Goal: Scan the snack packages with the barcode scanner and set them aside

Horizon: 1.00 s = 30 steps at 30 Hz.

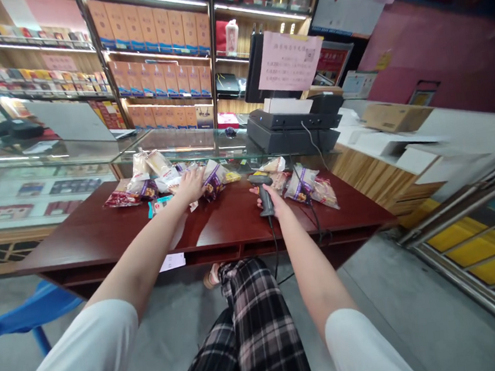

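Note:
My right hand [278, 203] is wrapped round the handle of a dark barcode scanner [266, 200], held above the front of the desk with its cable hanging down. Farther left, my left hand [192, 184] reaches over a pile of snack bags, fingers stretched out and resting on or just above them. Beside its fingertips lies a purple and clear snack bag [214, 179]. Left of that hand are a red snack bag [122, 195] and a small blue and white packet [160, 205]. Another purple snack bag [301, 184] lies right of the scanner.
The dark red desk [230, 234] stands before a glass counter [172, 141]. A monitor with a pink notice [290, 60] and a black cash drawer [293, 136] stand behind. A blue chair [30, 308] is at left, a metal rail [472, 262] at right. A cable crosses the right bags.

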Each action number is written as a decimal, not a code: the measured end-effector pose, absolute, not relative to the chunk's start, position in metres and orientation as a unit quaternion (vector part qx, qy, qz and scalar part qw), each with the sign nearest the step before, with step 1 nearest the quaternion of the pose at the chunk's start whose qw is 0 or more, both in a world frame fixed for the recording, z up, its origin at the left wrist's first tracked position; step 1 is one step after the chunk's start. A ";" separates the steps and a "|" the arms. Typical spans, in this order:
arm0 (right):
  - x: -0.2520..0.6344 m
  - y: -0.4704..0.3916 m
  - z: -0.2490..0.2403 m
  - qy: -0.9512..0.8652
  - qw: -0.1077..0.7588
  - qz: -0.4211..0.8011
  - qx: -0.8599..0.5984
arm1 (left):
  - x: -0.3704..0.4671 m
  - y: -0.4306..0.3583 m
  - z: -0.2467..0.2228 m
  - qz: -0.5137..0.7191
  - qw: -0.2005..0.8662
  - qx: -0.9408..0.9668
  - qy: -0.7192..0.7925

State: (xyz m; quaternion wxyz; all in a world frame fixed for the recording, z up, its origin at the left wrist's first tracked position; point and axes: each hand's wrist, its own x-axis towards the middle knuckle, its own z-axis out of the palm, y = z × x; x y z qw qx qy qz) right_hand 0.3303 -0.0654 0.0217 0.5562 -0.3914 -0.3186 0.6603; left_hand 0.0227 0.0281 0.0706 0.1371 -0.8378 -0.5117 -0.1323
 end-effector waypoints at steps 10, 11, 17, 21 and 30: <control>0.322 -0.066 0.010 -0.262 0.606 0.627 -0.414 | 0.024 0.013 0.057 -0.025 0.124 -0.899 -0.419; 0.324 -0.067 0.008 -0.248 0.617 0.625 -0.409 | 0.027 0.010 0.058 -0.030 0.132 -0.898 -0.419; 0.325 -0.064 0.004 -0.239 0.613 0.633 -0.408 | 0.057 -0.006 0.051 -0.085 0.200 -0.909 -0.355; 0.325 -0.064 0.005 -0.249 0.603 0.640 -0.406 | 0.077 -0.007 0.038 -0.109 0.155 -0.932 -0.308; 0.342 -0.041 0.017 -0.328 0.562 0.614 -0.447 | 0.085 -0.012 0.035 -0.126 0.077 -0.881 -0.448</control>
